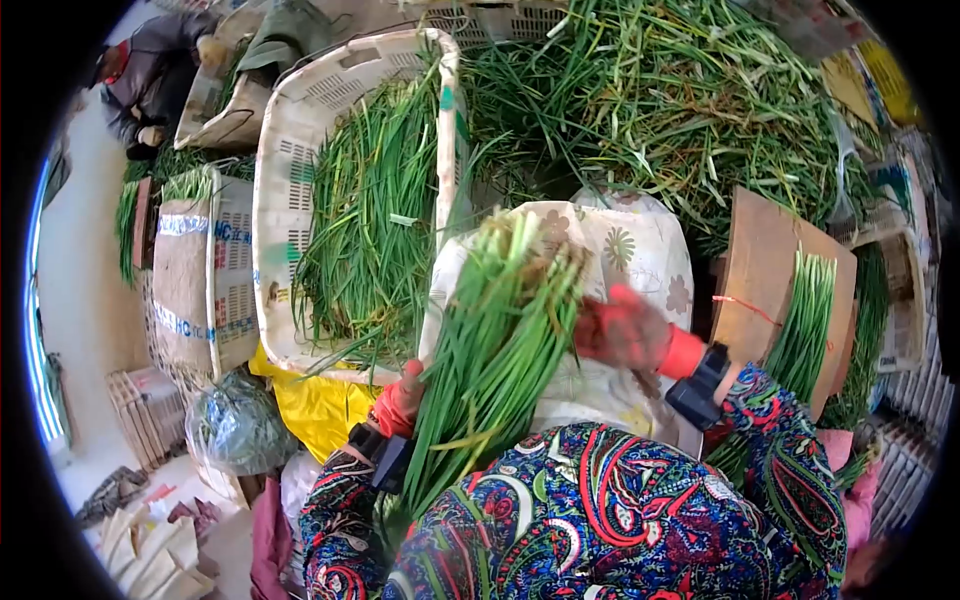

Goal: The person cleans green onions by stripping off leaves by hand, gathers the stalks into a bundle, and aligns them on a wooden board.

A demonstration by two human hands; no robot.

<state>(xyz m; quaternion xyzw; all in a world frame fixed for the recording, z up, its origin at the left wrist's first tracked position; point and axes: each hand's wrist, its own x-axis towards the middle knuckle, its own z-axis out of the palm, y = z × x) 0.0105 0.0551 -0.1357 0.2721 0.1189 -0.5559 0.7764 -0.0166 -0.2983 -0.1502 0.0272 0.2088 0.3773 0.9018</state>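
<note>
A large loose bunch of green stalks (pixel 490 340) lies over my lap on a pale floral cloth (pixel 640 245), its whitish root ends pointing away from me. My left hand (pixel 402 395), in a red-orange covering, is at the bunch's left edge, its fingers mostly hidden by the leaves. On the right side, my right hand (pixel 635 330) is beside the stalks near their root ends, smeared by motion, so its fingers cannot be made out. Both wrists wear dark devices.
A white crate (pixel 270 200) of green stalks stands at left. A big heap of stalks (pixel 680 110) is behind. At right, a neat bundle (pixel 803 315) lies on a brown board (pixel 755 260). A yellow bag (pixel 320 400) sits below the crate. Another person (pixel 160 70) bends at upper left.
</note>
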